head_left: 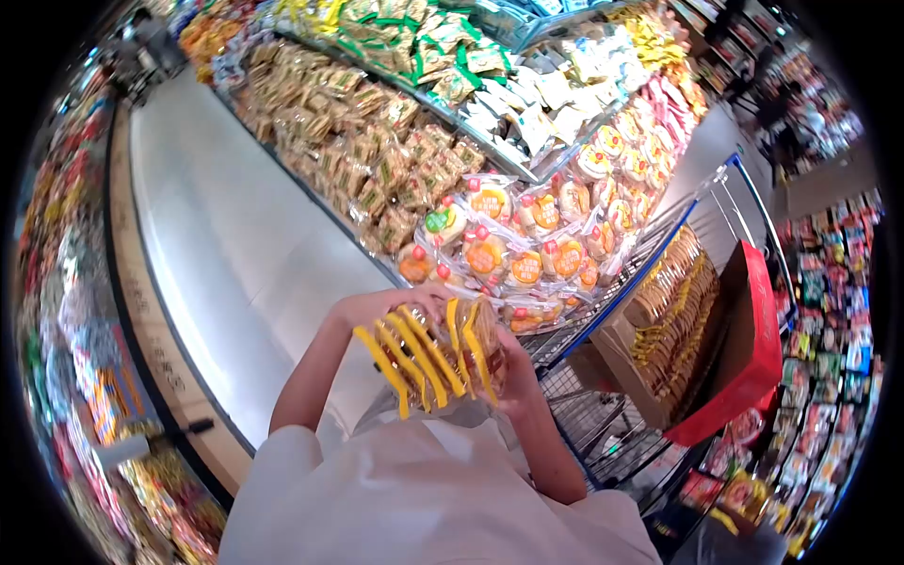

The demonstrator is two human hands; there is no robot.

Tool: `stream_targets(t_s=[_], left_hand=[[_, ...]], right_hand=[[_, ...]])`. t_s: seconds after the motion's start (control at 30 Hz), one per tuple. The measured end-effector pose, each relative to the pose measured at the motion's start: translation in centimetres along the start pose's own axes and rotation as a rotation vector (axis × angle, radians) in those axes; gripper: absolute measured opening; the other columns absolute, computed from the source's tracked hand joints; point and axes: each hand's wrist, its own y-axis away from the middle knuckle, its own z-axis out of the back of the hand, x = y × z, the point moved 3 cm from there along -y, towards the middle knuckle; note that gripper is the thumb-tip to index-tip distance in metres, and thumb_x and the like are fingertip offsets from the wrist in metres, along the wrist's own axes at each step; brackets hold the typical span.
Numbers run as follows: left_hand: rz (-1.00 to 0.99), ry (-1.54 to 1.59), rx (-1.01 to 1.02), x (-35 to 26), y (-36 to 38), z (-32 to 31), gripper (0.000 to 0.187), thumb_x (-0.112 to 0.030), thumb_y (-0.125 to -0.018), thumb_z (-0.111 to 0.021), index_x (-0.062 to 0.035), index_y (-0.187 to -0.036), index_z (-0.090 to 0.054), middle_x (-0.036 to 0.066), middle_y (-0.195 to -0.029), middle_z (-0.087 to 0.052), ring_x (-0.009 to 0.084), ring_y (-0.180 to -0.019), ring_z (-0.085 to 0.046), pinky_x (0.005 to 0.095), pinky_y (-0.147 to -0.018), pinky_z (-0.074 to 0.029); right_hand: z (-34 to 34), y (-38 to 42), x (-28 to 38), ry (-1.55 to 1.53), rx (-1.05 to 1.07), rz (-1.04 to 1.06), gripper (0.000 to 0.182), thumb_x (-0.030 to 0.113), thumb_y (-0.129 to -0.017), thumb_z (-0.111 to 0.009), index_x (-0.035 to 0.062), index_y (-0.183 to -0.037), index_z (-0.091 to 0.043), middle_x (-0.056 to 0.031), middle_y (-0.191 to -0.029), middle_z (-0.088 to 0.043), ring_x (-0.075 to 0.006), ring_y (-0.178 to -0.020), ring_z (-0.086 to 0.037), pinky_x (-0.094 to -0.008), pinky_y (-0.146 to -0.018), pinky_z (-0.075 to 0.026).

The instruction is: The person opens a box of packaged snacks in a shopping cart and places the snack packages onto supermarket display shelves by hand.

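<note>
Holding a stack of clear snack packs with yellow strips out in front of the chest, both hands are on it at once. The left hand lies over the top of the stack, fingers wrapped down onto the packs. The right hand cups the stack from the side facing the cart, fingers closed against the wrappers, though the tips are hidden behind the packs. The stack sits up in the air, clear of everything, just short of the shelf edge.

Taking that stack as the marker: right beyond it runs the slanted display shelf, and the nearest goods there are round orange-labelled packs, almost touching the far end of the stack. Farther up the shelf from the stack come brownish bagged snacks, then green and white packets well beyond.

Beside the stack, on the right-hand side, stands a blue-framed shopping cart. Inside it, near the stack, is an open cardboard box filled with rows of the same kind of yellow-stripped packs, with a red flap on the box's far side. Below the stack spreads the person's white shirt.
</note>
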Motion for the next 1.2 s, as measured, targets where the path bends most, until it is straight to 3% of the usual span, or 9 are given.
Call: stream_targets(t_s=[0.17,0.27,0.33,0.47,0.57,0.77,0.97,1.03,1.2], left_hand=[[-0.030,-0.610,-0.121,-5.2,2.6,3.1,0.045,-0.017,-0.081,-0.052,-0.0076,-0.123,-0.039,0.009,-0.125,-0.032,0.0195,-0.116,-0.034,0.0319,-0.094,-0.036],[0.142,-0.402,-0.251,-5.4,4.4,3.8,0.071,-0.005,-0.069,-0.065,-0.0085,-0.130,-0.029,0.008,-0.128,-0.034,0.0221,-0.119,-0.034,0.0337,-0.096,-0.033],[0.255,-0.065,-0.451,-4.6,5.7,4.0,0.087,0.002,-0.063,-0.067,-0.0071,-0.134,-0.018,0.010,-0.131,-0.033,0.0242,-0.120,-0.035,0.0353,-0.096,-0.033],[-0.064,0.567,-0.232,-5.2,6.1,2.7,0.091,-0.004,-0.068,-0.065,-0.0099,-0.136,-0.005,0.011,-0.130,-0.034,0.0251,-0.117,-0.038,0.0397,-0.097,-0.031],[-0.053,0.790,-0.415,-4.2,5.7,2.9,0.077,0.002,-0.075,-0.054,-0.0123,-0.136,-0.009,0.013,-0.128,-0.035,0.0227,-0.114,-0.042,0.0333,-0.092,-0.038],[-0.024,0.561,-0.622,-3.0,4.1,4.1,0.063,-0.002,-0.079,-0.054,-0.0150,-0.131,-0.022,0.007,-0.115,-0.043,0.0157,-0.100,-0.050,0.0266,-0.085,-0.045],[0.018,0.325,-0.564,-4.9,2.2,4.8,0.079,-0.016,-0.073,-0.066,-0.0164,-0.133,-0.014,0.007,-0.130,-0.029,0.0197,-0.117,-0.035,0.0342,-0.093,-0.038],[-0.055,0.287,-0.483,-6.1,1.2,4.6,0.079,-0.024,-0.075,-0.065,-0.0154,-0.133,-0.012,0.007,-0.137,-0.016,0.0223,-0.127,-0.020,0.0399,-0.098,-0.030],[0.008,0.401,-0.439,-7.0,-0.6,6.1,0.065,0.001,-0.074,-0.060,-0.0112,-0.128,-0.026,0.007,-0.129,-0.031,0.0188,-0.115,-0.039,0.0316,-0.094,-0.038]], right_hand=[[1.5,-4.0,-3.8,-0.068,-0.088,0.088,0.038,0.021,-0.083,-0.053,0.0021,-0.115,-0.043,-0.0083,-0.113,-0.050,-0.0201,-0.103,-0.051,-0.0332,-0.091,-0.041],[2.2,-5.5,-4.9,0.469,-0.176,0.370,0.046,0.023,-0.083,-0.050,0.0017,-0.122,-0.037,-0.0113,-0.116,-0.049,-0.0229,-0.105,-0.050,-0.0363,-0.090,-0.040],[-1.1,-5.4,-3.5,0.041,-0.224,0.383,0.032,0.014,-0.083,-0.049,0.0027,-0.113,-0.044,-0.0057,-0.106,-0.054,-0.0176,-0.099,-0.053,-0.0305,-0.078,-0.047],[-2.0,-5.8,-2.2,0.264,-0.343,0.557,0.032,0.010,-0.081,-0.050,0.0011,-0.111,-0.046,-0.0081,-0.104,-0.055,-0.0170,-0.093,-0.055,-0.0304,-0.080,-0.044],[-3.0,-6.2,-1.7,0.420,-0.424,0.568,0.032,0.007,-0.079,-0.052,0.0002,-0.110,-0.047,-0.0088,-0.105,-0.055,-0.0158,-0.093,-0.054,-0.0302,-0.083,-0.041],[-4.6,-7.6,-0.3,0.691,-0.370,0.534,0.034,0.003,-0.076,-0.054,0.0000,-0.109,-0.049,-0.0047,-0.101,-0.056,-0.0121,-0.092,-0.051,-0.0249,-0.079,-0.040],[-3.9,-7.5,2.3,0.828,-0.592,0.410,0.032,0.011,-0.074,-0.059,0.0052,-0.105,-0.052,0.0004,-0.089,-0.053,-0.0097,-0.075,-0.050,-0.0229,-0.065,-0.043],[-4.1,-8.5,3.8,0.863,-0.400,0.453,0.056,0.013,-0.074,-0.059,0.0057,-0.123,-0.033,-0.0049,-0.107,-0.047,-0.0143,-0.093,-0.047,-0.0279,-0.078,-0.041],[-5.0,-10.3,7.2,1.140,-0.164,0.714,0.070,0.008,-0.078,-0.054,0.0029,-0.134,-0.013,-0.0152,-0.132,-0.022,-0.0208,-0.121,-0.026,-0.0319,-0.099,-0.022]])
